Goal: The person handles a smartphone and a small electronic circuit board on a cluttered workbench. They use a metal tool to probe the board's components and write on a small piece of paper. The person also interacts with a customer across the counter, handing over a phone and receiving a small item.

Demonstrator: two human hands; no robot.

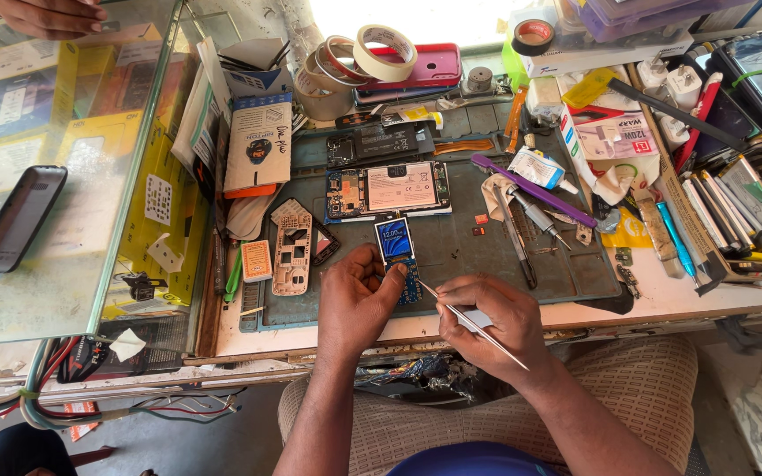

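My left hand (359,304) grips a small phone circuit board (399,256) with a lit blue screen, holding it down on the dark green work mat (460,251). My right hand (491,326) holds thin metal tweezers (469,322) whose tip points at the lower edge of the board. Both hands rest at the mat's near edge, close together. An opened smartphone (390,189) with its battery showing lies just behind the board. A beige phone frame (293,256) lies to the left of my left hand.
Screwdrivers and a purple pry tool (531,189) lie on the right of the mat. Tape rolls (372,53) and a red phone case (425,66) sit at the back. A glass counter (55,176) with a dark handset (15,220) is at left; another person's hand (50,16) rests on it.
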